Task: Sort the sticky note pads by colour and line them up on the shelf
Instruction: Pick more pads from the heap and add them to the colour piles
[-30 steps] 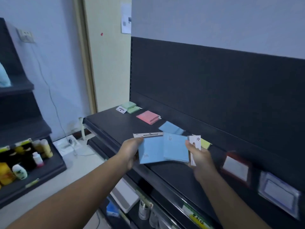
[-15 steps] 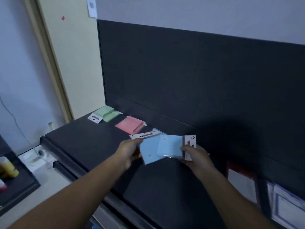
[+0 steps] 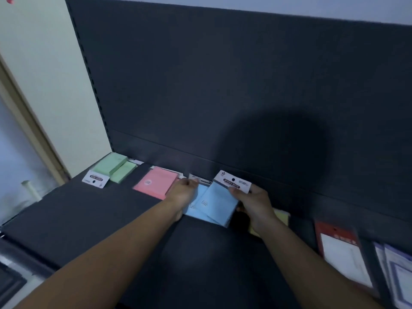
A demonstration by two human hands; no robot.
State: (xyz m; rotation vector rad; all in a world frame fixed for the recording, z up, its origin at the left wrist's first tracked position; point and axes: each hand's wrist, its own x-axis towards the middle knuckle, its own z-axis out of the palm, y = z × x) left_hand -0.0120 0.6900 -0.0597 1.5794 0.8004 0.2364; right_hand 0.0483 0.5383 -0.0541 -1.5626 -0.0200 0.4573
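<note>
Brought down from mid-air to the shelf [image 3: 89, 219], hard by the back panel [image 3: 223, 85]. Gripping the lower blue pad [image 3: 196, 208] at its top edge with the left hand [image 3: 184, 194], pinching the overlapping upper blue pad [image 3: 219, 204] by its header with the right hand [image 3: 256, 204]. Just left of the left hand, pink pads [image 3: 156, 181]; probably setting blue down beside them next.

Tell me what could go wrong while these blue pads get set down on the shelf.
The upper blue pad, pinched by the right hand, lies skewed over the lower blue pad in the left hand; they may land crooked. The left hand could nudge the pink pads. The yellow pad may get covered.
</note>
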